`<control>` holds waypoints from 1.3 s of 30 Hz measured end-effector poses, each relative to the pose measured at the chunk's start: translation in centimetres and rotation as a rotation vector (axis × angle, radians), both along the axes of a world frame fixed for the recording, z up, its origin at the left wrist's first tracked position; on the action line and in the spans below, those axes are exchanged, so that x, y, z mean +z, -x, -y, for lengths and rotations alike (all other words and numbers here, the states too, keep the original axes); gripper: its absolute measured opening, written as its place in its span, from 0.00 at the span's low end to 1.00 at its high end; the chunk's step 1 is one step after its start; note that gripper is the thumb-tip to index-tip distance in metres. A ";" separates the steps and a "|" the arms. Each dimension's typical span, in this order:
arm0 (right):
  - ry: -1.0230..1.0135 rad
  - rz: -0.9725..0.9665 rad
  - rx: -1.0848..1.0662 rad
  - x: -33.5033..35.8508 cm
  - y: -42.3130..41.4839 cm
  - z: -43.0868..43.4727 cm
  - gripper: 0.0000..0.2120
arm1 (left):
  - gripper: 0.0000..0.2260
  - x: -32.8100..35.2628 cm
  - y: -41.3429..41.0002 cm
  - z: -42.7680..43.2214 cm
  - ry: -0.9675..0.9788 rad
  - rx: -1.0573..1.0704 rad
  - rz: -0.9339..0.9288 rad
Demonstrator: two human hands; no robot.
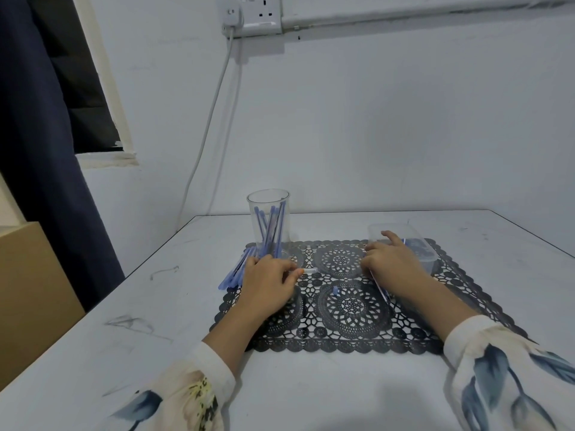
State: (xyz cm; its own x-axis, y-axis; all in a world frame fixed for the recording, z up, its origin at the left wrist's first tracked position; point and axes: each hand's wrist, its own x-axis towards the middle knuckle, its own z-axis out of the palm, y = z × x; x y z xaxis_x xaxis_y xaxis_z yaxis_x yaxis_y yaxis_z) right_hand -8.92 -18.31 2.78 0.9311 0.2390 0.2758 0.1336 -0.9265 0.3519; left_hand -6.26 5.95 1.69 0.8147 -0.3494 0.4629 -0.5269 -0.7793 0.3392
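A clear plastic cup (269, 213) stands at the far left corner of a black lace placemat (351, 306) and holds several blue pens. More blue pens (233, 273) lie in a loose pile on the table beside the cup. My left hand (269, 284) rests on the mat next to this pile, its fingertips pinching a clear pen barrel (309, 270). My right hand (393, 264) holds a blue pen (381, 289) under the palm, with the forefinger stretched toward a clear plastic box (404, 244). A small blue cap (335, 290) lies on the mat between my hands.
The white table (155, 306) meets a white wall at the back. A white cable (214, 104) hangs from a wall socket down behind the table. A dark curtain (40, 150) and a brown cardboard box (28, 290) stand at the left.
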 end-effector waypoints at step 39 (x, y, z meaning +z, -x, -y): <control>-0.487 -0.280 -0.500 4.9 -3.3 3.0 0.11 | 0.18 0.6 -0.8 -0.4 -0.038 0.001 0.186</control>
